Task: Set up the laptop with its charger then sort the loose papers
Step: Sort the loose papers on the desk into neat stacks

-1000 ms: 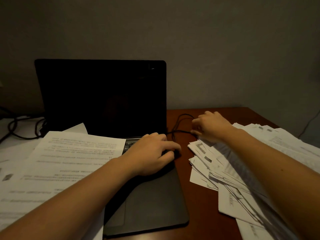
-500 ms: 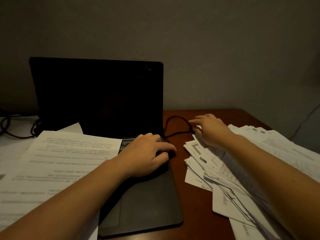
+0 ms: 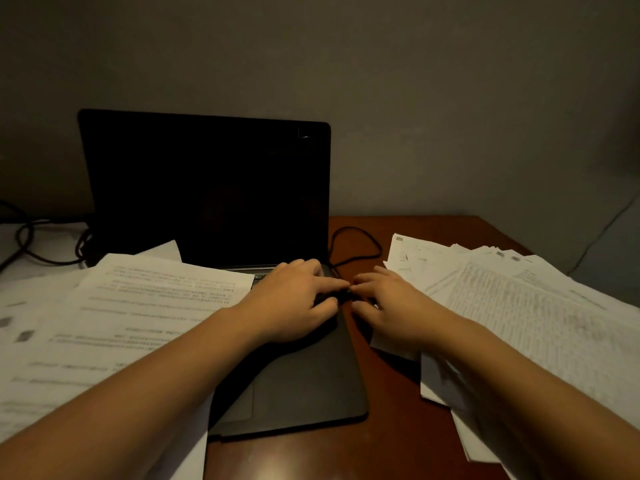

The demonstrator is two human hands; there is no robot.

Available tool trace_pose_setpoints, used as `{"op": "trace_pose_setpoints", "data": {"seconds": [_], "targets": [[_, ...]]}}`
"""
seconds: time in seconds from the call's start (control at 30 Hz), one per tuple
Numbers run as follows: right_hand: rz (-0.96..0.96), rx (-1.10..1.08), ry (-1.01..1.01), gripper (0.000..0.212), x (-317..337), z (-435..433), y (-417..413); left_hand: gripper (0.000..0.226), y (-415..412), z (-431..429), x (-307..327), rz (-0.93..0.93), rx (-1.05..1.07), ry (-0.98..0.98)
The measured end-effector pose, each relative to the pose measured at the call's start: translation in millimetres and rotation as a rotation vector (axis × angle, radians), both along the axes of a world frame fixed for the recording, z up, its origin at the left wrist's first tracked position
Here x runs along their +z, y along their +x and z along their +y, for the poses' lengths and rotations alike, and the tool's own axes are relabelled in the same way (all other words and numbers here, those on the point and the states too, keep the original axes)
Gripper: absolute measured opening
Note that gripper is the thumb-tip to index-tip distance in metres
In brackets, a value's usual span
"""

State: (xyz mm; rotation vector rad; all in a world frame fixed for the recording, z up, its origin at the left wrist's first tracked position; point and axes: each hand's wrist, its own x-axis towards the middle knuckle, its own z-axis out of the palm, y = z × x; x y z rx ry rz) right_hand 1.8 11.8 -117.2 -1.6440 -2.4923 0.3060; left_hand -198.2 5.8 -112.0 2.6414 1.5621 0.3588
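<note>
Gripping the right edge of the black open laptop (image 3: 294,386) near its hinge, the left hand (image 3: 294,303) is curling thumb and forefinger around it. The right hand (image 3: 391,306) is holding bent fingertips (image 3: 360,280) against the same spot; too dark to tell whether they are pinching anything. The thin black charger cable (image 3: 353,228) is looping just behind both hands on the reddish-brown wooden table (image 3: 391,427). Loose white printed papers (image 3: 519,299) are lying along its right edge.

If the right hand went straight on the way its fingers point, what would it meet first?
Probably the left hand, just ahead of the right hand at the laptop edge; depth is unclear.
</note>
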Motion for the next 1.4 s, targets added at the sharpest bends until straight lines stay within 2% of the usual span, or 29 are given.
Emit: {"op": "trace_pose_setpoints", "data": {"seconds": [0.27, 0.63, 1.4], "targets": [[-0.096, -0.049, 0.038, 0.048, -1, -19, -6, 0.055, -4, -11, -1, 0.088, 0.079, 0.111], [-0.084, -0.063, 0.076, 0.047, 0, -21, -5, 0.066, -9, -19, -11, 0.090, 0.147, -0.058], [-0.107, -0.107, 0.070, 0.045, 17, -33, -10, 0.067, -12, -32, -1, 0.105, 0.175, -0.101]]}}
